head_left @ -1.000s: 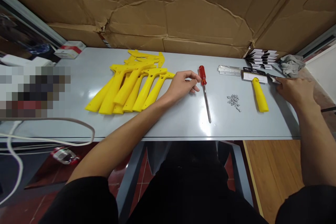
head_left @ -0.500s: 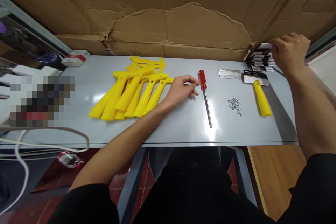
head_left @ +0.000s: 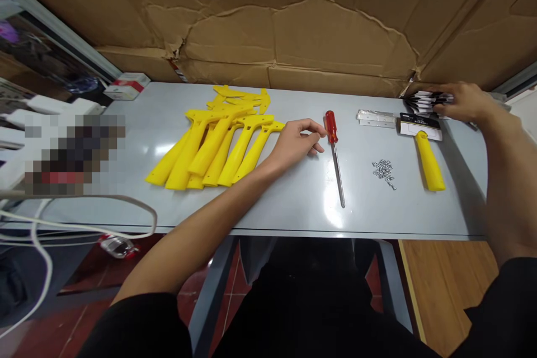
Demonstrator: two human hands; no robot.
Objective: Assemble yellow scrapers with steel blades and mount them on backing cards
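My left hand (head_left: 300, 139) rests on the table with its fingers loosely bent and apart, holding nothing. Its fingertips are just beside the red handle of a screwdriver (head_left: 331, 127). To the left lies a pile of yellow plastic scraper handles (head_left: 222, 148). At the back right, my right hand (head_left: 467, 103) reaches over a stack of black-and-white cards (head_left: 422, 102), thumb and forefinger apart at its edge. A yellow-handled scraper (head_left: 430, 162) with a black-and-white card over its head lies in front of that stack.
Small metal screws (head_left: 382, 169) lie in a heap right of the screwdriver. Behind them are flat metal blades (head_left: 375, 119). Flat yellow pieces (head_left: 241, 98) sit behind the handles. A cardboard sheet (head_left: 268, 28) lines the back; white cables (head_left: 84, 225) hang at the left edge.
My right hand has come down and its fingers have spread at the stack of cards. The left hand stays by the screwdriver. The whole view has shifted slightly.
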